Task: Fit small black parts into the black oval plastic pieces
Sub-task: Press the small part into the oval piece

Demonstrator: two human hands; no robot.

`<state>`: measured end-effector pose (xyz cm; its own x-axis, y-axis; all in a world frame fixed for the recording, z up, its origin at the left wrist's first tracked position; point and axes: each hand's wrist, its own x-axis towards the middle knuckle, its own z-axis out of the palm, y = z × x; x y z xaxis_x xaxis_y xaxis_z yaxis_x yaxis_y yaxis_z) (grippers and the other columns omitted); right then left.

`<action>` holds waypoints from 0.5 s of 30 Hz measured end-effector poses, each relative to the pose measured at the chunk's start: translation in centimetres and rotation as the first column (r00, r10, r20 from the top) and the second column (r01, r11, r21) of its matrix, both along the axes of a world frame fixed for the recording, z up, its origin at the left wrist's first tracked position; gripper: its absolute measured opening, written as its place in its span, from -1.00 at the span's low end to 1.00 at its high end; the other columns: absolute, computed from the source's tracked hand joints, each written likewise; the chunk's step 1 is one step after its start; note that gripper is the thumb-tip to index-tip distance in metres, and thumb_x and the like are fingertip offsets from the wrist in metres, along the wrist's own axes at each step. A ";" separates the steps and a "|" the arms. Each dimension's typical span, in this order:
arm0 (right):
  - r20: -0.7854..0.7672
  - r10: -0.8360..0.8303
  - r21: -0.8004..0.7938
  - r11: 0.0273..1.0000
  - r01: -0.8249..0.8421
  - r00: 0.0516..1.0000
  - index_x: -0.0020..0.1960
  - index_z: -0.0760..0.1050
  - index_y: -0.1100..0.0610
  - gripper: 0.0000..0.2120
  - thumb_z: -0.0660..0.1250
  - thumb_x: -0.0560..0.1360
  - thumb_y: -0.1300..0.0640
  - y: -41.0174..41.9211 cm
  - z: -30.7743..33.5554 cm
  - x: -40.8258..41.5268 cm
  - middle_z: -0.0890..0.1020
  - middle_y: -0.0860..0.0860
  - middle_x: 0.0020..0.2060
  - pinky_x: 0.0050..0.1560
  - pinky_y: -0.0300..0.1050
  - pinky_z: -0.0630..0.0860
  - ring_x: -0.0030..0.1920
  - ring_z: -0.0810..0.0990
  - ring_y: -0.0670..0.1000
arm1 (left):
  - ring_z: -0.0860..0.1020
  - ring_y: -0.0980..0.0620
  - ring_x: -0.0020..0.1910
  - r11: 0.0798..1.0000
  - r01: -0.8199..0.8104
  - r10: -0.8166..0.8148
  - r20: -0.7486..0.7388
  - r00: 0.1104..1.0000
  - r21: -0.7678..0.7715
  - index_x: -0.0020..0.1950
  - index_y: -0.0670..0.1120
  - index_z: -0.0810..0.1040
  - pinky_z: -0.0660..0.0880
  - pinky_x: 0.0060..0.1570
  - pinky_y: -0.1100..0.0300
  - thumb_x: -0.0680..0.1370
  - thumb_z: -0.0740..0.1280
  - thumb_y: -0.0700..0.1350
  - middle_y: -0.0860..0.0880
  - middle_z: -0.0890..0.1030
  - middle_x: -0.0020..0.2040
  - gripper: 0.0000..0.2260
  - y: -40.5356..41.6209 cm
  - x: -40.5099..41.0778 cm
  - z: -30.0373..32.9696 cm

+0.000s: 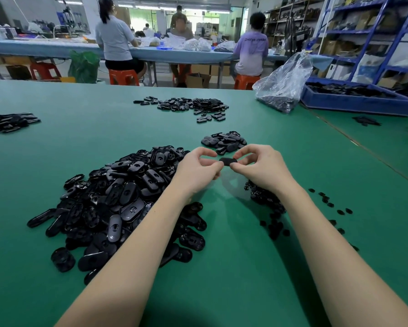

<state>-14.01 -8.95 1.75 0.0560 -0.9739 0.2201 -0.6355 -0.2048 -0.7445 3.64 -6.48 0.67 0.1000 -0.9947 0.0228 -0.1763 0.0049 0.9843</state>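
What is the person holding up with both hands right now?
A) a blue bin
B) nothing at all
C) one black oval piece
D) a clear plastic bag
C: the left hand and the right hand each pinch an end of one black oval piece, raised above the green table.

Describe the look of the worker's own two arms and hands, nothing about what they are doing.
Both forearms are bare all the way to the lower frame edge; no sleeve shows. The left hand and right hand wear no gloves. No ring, watch, bracelet or wristband is visible on either. Fingers look slender, and no markings, tape or bandages show on hands or forearms.
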 end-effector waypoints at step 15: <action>-0.234 -0.234 0.046 0.967 0.251 0.944 0.07 0.67 -0.04 -0.79 0.47 0.52 -0.11 -9.0 -0.7 3.7 0.71 -0.02 0.07 -0.05 -0.14 0.42 -0.02 0.58 0.06 | 0.60 0.07 -0.23 0.945 -0.079 0.256 0.565 0.784 -0.319 0.03 -0.06 0.58 0.56 0.01 0.16 0.48 0.40 -0.20 0.03 0.64 -0.16 -0.86 -0.3 3.9 0.9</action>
